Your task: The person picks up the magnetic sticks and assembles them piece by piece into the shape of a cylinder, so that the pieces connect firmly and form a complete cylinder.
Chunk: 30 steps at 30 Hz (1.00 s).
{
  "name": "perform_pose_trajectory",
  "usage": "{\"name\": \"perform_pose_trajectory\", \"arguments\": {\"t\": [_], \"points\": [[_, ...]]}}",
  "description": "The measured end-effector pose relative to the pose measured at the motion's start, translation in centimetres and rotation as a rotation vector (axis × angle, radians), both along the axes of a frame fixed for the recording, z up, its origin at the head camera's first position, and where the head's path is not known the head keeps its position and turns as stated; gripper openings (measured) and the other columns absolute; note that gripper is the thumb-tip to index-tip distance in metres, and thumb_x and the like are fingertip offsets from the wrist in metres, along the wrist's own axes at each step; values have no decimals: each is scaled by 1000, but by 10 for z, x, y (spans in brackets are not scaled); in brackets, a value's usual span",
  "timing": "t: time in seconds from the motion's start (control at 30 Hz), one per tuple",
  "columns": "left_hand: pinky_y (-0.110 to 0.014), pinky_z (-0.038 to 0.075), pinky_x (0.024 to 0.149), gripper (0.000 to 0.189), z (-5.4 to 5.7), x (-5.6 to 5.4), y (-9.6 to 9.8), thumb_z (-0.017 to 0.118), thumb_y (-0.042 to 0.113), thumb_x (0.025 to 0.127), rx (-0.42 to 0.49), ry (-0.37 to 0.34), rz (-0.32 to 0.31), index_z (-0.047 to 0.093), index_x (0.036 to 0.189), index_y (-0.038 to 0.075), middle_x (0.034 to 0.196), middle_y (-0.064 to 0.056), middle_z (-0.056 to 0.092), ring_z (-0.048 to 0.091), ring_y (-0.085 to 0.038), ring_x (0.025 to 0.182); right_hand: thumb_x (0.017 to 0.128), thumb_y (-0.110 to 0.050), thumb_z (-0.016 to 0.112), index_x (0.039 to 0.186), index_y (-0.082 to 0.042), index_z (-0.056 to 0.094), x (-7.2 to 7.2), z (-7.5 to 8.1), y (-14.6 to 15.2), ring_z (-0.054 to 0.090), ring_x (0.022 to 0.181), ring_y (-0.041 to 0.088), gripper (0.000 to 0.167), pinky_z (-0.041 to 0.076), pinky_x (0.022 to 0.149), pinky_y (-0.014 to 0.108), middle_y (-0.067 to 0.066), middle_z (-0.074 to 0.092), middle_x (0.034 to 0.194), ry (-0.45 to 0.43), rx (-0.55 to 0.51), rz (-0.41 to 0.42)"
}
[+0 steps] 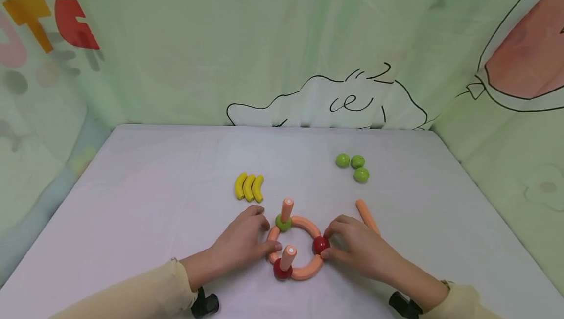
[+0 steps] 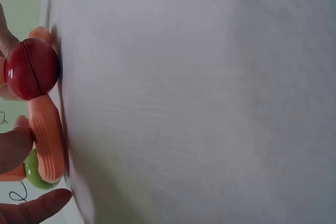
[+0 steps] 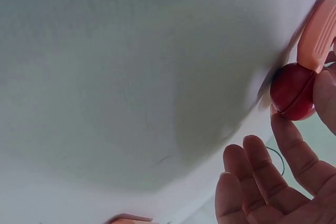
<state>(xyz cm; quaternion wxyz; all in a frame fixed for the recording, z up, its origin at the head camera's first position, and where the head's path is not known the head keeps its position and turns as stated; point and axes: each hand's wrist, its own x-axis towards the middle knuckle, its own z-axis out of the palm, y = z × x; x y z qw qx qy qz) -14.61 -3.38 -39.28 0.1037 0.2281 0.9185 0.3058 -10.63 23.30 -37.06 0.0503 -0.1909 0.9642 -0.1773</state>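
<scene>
A ring of curved orange pieces [image 1: 306, 225] joined by balls lies on the table between my hands. A green ball [image 1: 283, 222] and a red ball [image 1: 282, 269] in it each carry an upright orange rod [image 1: 287, 210]. My left hand [image 1: 240, 238] holds the curved piece [image 2: 48, 137] on the ring's left, thumb on it and a finger at its outer side. With thumb and index finger, my right hand [image 1: 363, 248] pinches the red ball [image 3: 292, 92] on the right of the ring, its other fingers held apart from it.
A loose orange rod [image 1: 367, 215] lies just beyond the right hand. Three yellow toy bananas [image 1: 249, 187] lie side by side behind the left hand. Three green balls [image 1: 358, 161] are grouped farther back on the right. Printed cloth walls [image 1: 211, 55] border the table.
</scene>
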Motion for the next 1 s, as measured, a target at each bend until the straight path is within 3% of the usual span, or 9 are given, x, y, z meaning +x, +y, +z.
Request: {"name": "perform_pose_trajectory", "arguments": {"t": [0.4, 0.6, 0.73, 1.0], "points": [[-47, 50, 109, 32, 4, -1, 5, 83, 23, 83, -22, 13, -32, 75, 99, -4, 134, -20, 62, 55, -34, 134, 82, -37, 86, 91, -23, 71, 0, 3, -1, 61, 95, 12, 22, 58, 87, 36, -10, 64, 99, -67, 14, 7], [-48, 49, 110, 26, 3, -3, 6, 78, 15, 86, -10, 26, -37, 75, 102, -4, 131, -20, 64, 55, -35, 134, 90, -35, 78, 97, -16, 74, -5, 7, -4, 65, 97, 16, 21, 58, 86, 39, -5, 69, 101, -34, -10, -6], [-49, 49, 110, 27, 2, -2, 5, 76, 14, 88, -7, 43, -43, 73, 108, -5, 130, -19, 64, 55, -36, 133, 90, -30, 78, 102, -11, 74, -9, 7, -11, 68, 100, 20, 22, 59, 88, 42, 0, 71, 103, -11, -11, -30], [-48, 49, 111, 27, 4, -2, 2, 76, 17, 85, -36, -15, -47, 71, 105, 0, 139, -18, 57, 50, -34, 139, 89, -22, 78, 99, -10, 75, -16, 4, -20, 66, 98, 19, 15, 58, 88, 41, -1, 70, 99, 13, 6, -20]]}}
